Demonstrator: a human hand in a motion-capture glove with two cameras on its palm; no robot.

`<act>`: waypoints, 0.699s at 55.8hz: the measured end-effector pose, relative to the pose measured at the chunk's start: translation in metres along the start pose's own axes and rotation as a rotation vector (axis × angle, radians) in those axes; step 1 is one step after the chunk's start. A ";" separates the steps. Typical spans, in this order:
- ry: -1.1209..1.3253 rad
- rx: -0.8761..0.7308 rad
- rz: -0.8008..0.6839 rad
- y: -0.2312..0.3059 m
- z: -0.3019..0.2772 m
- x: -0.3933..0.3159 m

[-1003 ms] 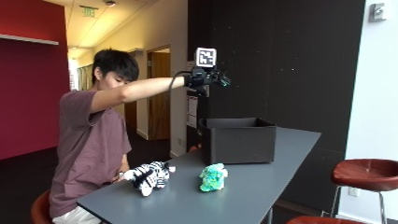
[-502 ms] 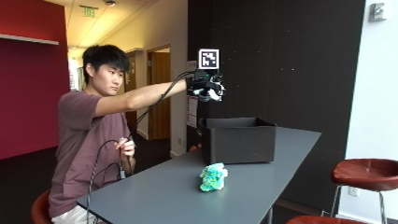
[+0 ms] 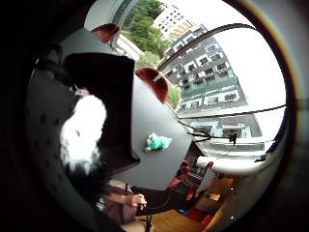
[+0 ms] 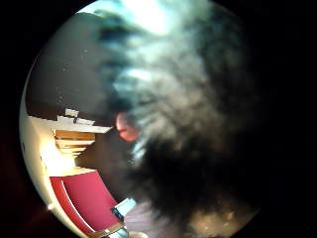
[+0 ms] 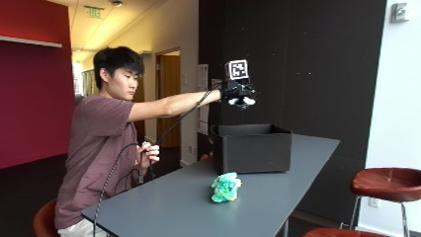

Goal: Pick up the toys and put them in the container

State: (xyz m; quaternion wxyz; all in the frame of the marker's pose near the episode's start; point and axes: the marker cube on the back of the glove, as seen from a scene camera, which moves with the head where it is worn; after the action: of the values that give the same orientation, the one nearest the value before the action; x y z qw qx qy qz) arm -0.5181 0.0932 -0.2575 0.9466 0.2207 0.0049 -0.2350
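Holding the black-and-white plush toy (image 5: 240, 101) up over the black container (image 5: 252, 147), the grip (image 5: 236, 93) is curled round it. Letting go off-centre could bounce it off the rim onto the worktop (image 5: 171, 207), where the green toy (image 5: 225, 187) waits.

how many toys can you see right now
2: a black-and-white plush toy held in the gloved right hand above the black container, and a green plush toy on the table.
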 end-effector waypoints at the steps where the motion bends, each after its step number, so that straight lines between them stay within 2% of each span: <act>1: -0.013 0.002 -0.038 0.000 0.001 -0.002; 8: 0.095 -0.125 -0.238 0.007 0.018 -0.001; 11: -0.004 -0.150 -0.212 0.008 0.021 -0.006; 14: -0.046 -0.165 -0.296 0.009 0.021 -0.020; 19: -0.057 -0.169 -0.124 -0.005 0.017 -0.066; 33: -0.067 -0.151 -0.138 0.013 -0.012 -0.025; 39: -0.067 -0.160 -0.142 0.029 -0.024 0.019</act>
State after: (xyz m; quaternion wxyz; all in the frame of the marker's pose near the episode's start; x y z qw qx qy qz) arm -0.4861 0.1182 -0.2691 0.9418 0.1356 0.0079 -0.3076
